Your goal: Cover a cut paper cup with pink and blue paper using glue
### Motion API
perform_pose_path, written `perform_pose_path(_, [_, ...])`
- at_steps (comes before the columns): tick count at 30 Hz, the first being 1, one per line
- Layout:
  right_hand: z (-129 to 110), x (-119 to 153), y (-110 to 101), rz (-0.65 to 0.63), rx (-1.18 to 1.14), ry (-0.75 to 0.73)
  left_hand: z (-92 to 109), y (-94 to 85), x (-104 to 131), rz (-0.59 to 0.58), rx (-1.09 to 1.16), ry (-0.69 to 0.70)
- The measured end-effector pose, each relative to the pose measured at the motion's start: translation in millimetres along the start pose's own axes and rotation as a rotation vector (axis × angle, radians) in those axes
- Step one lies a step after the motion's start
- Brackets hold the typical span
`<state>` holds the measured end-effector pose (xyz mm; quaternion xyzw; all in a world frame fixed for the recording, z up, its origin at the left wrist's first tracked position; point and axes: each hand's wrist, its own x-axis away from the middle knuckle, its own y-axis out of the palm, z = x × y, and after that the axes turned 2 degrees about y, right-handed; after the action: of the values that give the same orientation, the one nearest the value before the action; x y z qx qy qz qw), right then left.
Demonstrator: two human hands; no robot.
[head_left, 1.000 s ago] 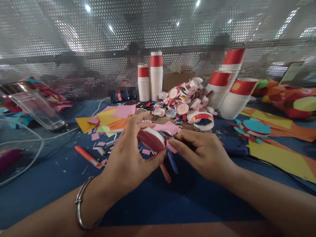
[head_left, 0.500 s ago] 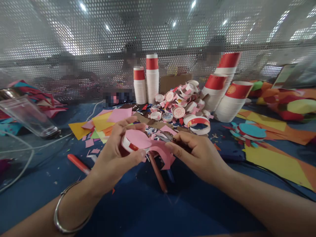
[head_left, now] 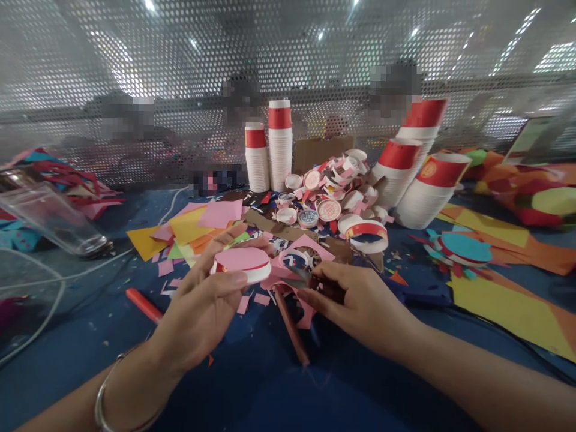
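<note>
Fingers and thumb of my left hand (head_left: pixel 198 300) are wrapped round a short paper-cup base (head_left: pixel 258 275), white with a red band. A round pink paper disc (head_left: pixel 240 258) covers its top. My right hand (head_left: pixel 355 294) is closed on a pair of scissors (head_left: pixel 294 281), whose grey blades point left toward the cup base; the handles are mostly hidden in the fingers. Around and under the blades lies a pink paper offcut (head_left: pixel 310 243). A brown stick-like tool (head_left: pixel 292 330) lies on the blue tabletop (head_left: pixel 252 384) just below the blades.
Behind my hands are a heap of cut cup bases (head_left: pixel 328 207) and stacks of paper cups (head_left: pixel 279 150). Coloured paper sheets (head_left: pixel 220 213) lie left, yellow sheets (head_left: pixel 508 306) right. A clear tumbler (head_left: pixel 58 219) lies far left. A red-handled tool (head_left: pixel 143 305) is near my left wrist.
My left hand has drawn the cup base slightly left and tilted it, showing its white side. The pink strip beside it has come away and dropped lower. The scissor blades now show lower.
</note>
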<state>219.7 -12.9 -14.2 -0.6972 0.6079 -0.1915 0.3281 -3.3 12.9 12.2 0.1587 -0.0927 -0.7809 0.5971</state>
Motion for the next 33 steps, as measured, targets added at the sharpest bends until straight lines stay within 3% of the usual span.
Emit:
perform_pose_path(5, [-3,1,0,-0.079,0.162,0.042,4,0.7,-2,-0.018,0.035,-0.066])
perform_pose_path(13, [-8,13,-5,-0.199,0.229,0.057,3,-2.9,2,-0.046,0.131,-0.097])
perform_pose_path(17, [-10,20,-4,-0.245,0.255,-0.030,-1,-9.3,6,-0.094,-0.059,0.052])
perform_pose_path(21, [-11,30,-3,-0.278,0.280,-0.219,-4,-14.7,5,-0.125,-0.261,0.179])
perform_pose_path(25, [-12,41,-2,-0.252,0.251,-0.445,-3,-15.6,3,-0.120,-0.331,0.185])
perform_pose_path(30, [-13,46,1,-0.304,0.313,-0.499,-4,-15.0,4,-0.109,-0.371,0.160])
perform_pose_path(33, [-10,42,5,-0.250,0.339,-0.549,-6,-14.8,3,-0.129,-0.342,0.126])
